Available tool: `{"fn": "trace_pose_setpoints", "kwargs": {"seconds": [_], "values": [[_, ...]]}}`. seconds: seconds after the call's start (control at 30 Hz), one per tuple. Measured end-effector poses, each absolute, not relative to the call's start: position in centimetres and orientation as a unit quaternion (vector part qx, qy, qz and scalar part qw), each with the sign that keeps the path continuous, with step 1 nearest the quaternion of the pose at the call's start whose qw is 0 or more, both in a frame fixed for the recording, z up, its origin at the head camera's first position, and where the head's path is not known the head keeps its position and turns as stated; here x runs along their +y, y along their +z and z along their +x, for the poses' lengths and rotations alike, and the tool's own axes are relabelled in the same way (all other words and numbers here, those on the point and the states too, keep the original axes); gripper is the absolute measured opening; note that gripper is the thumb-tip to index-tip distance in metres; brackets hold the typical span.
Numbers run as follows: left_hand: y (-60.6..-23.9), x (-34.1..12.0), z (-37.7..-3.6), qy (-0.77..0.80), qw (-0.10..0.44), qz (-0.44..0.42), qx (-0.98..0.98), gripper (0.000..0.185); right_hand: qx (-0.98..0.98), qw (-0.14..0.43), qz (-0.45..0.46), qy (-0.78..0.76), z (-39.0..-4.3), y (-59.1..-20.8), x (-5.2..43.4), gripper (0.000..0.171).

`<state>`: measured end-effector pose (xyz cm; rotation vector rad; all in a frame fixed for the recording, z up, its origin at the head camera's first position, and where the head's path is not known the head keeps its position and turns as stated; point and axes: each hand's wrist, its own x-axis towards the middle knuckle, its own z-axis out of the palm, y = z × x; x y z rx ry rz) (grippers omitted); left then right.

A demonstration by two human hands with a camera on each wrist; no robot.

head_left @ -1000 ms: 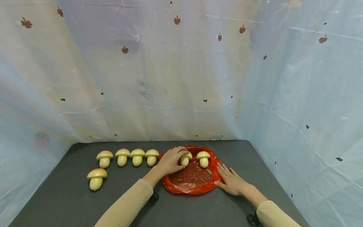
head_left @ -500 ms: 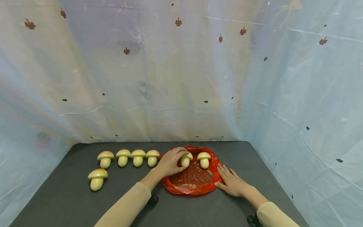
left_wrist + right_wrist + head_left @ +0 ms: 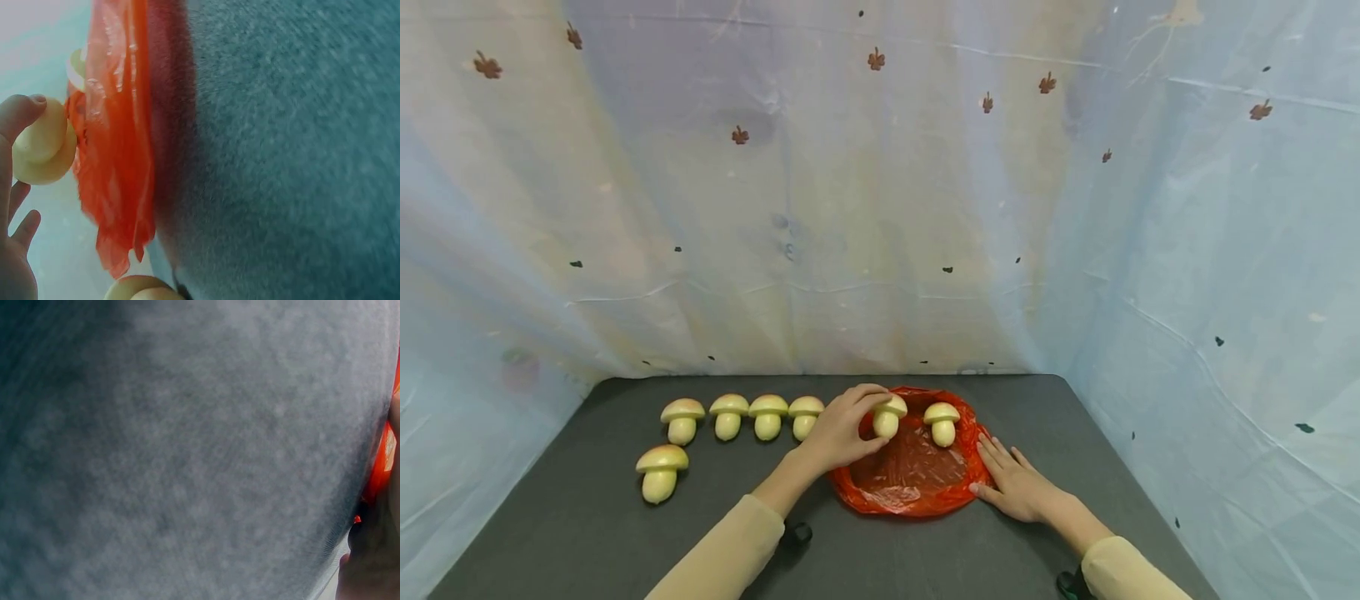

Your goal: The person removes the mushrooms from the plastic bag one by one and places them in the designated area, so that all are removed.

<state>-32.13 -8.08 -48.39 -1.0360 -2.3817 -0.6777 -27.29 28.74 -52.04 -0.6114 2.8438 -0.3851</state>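
My left hand point(image 3: 838, 432) pinches a pale yellow toy mushroom point(image 3: 887, 418) between thumb and fingers, over the left part of an open red plastic bag point(image 3: 917, 507). In the left wrist view this mushroom point(image 3: 45, 140) is beside the bag's outer wall point(image 3: 119, 137), with the thumb on it. A second mushroom point(image 3: 942, 423) is inside the bag at the back right. Flat and with fingers extended, my right hand point(image 3: 1018, 487) rests at the bag's right rim. Little of that hand point(image 3: 372, 556) shows in the right wrist view.
Along the back left of the dark table point(image 3: 587, 517), several mushrooms point(image 3: 767, 418) stand in a row. Another mushroom point(image 3: 660, 475) lies nearer, left of them. A pale plastic sheet point(image 3: 850, 208) hangs behind and on both sides.
My left hand has shifted slightly left and up with the mushroom in its fingers, now partly covering the rightmost mushroom of the row. The right hand has stayed at the bag's rim.
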Motion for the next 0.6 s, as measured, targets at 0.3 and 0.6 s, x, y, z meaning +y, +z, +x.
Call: {"fn": "trace_pose_setpoints", "kwargs": {"seconds": [0.3,0.6], "values": [[-47.5,-10.2,-31.1,-0.286,0.266,-0.376,-0.840,0.068,0.959,0.109,-0.217,-0.143,-26.5,-50.6,27.9,0.090],[-47.4,-13.1,-30.5,-0.299,0.285,-0.359,-0.837,0.070,0.963,0.094,-0.217,-0.131,-27.0,-51.7,28.5,0.093]]}}
